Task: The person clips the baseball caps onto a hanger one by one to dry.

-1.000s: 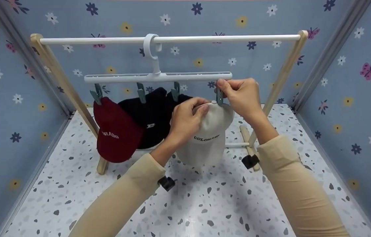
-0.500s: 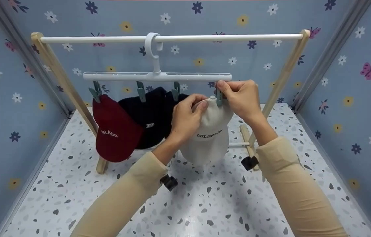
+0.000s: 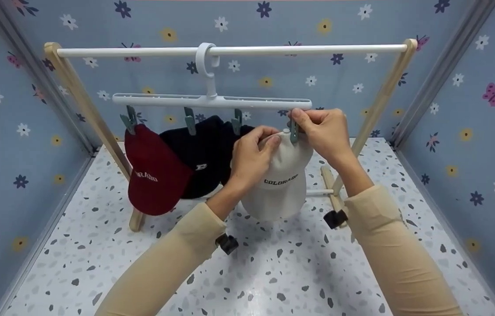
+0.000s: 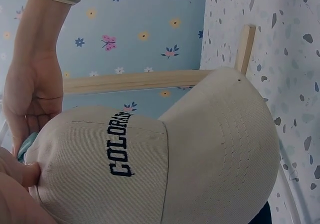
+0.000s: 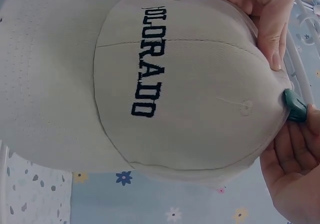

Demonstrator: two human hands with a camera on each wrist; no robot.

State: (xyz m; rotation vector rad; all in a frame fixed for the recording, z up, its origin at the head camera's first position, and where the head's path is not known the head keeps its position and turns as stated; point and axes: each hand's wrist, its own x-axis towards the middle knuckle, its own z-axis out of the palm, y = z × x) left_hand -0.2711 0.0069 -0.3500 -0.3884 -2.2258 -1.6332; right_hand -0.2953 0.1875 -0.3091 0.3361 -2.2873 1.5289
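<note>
A cream baseball cap [image 3: 276,193] lettered COLORADO hangs brim down below the right end of the white hanger [image 3: 251,103]. My left hand [image 3: 251,156] pinches its crown near the top button, thumb in front. Beside it my right hand [image 3: 326,131] pinches a green clip [image 3: 294,131] between thumb and fingers. In the right wrist view the jaws of that clip [image 5: 295,106] sit at the edge of the cap's crown [image 5: 200,104]. The left wrist view shows the cap's front and brim [image 4: 225,144], with the clip mostly hidden behind the crown.
A dark red cap [image 3: 155,175] and black caps [image 3: 203,149] hang from other green clips [image 3: 190,123] to the left. The hanger hooks over a white rail [image 3: 308,50] on a wooden stand [image 3: 388,87]. Flowered walls enclose the speckled floor [image 3: 265,272].
The cream cap has risen slightly and turned a little, its lettering now more to the right. Both hands keep their hold on the cap and the clip, with only small shifts.
</note>
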